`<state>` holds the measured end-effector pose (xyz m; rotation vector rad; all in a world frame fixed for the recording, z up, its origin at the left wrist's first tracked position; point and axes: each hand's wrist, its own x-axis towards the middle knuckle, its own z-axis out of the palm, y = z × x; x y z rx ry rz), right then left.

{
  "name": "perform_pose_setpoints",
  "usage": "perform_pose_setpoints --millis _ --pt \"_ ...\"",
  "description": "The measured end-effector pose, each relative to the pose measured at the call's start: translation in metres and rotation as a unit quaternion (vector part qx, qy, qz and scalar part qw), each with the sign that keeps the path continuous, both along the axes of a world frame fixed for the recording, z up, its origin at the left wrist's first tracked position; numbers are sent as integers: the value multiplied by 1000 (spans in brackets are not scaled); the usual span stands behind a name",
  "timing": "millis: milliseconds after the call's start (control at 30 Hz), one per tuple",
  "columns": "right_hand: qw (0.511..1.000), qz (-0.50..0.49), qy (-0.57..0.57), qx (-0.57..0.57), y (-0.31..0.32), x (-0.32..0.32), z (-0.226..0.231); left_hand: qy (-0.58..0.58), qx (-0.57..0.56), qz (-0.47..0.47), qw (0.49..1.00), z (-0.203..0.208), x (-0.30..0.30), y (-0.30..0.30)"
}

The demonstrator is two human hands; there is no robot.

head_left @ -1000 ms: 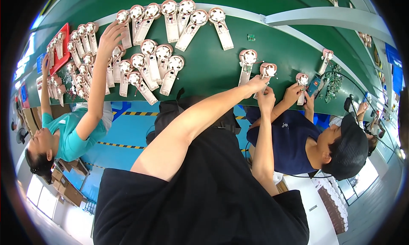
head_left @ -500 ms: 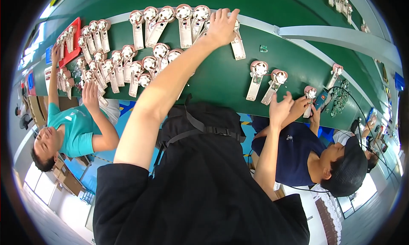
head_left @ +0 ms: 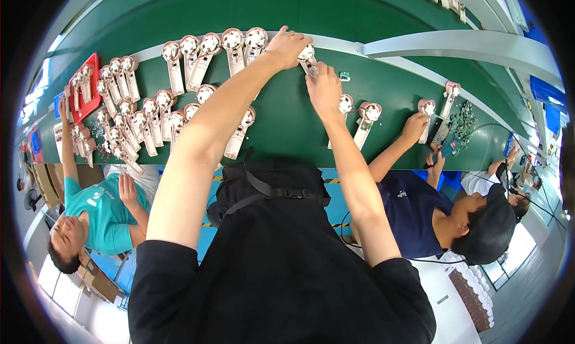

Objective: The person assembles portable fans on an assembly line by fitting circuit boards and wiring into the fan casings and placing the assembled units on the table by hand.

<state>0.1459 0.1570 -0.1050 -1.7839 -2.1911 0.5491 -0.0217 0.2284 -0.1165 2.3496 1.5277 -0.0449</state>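
Note:
My left hand (head_left: 286,44) reaches far across the green table (head_left: 287,122) and closes over the round head of a pink and white handheld fan unit (head_left: 308,58). My right hand (head_left: 324,89) comes in just below it and grips the same unit's handle end. The unit lies at the right end of the far row of similar fan units (head_left: 209,50). A small green part (head_left: 344,76) sits on the table just right of my hands.
Several fan units fill the left of the table, some on a red tray (head_left: 84,86). Two more units (head_left: 364,117) lie to the right. A seated person in a teal shirt (head_left: 99,212) is at left. Another in dark blue (head_left: 419,218) touches a unit (head_left: 426,110) beside a pile of green parts (head_left: 464,119).
My left hand swung from the units at the right to the far row. My right hand followed and now meets it on one unit. The teal-shirted person lowered an arm.

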Motion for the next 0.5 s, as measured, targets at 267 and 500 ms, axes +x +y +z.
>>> perform_pose_setpoints --millis 267,500 --pt "991 -36 112 -66 -20 16 74 -390 -160 112 900 36 -30 -34" --pt "890 -130 339 -278 -70 -3 74 -713 -213 369 557 5 11 -119"
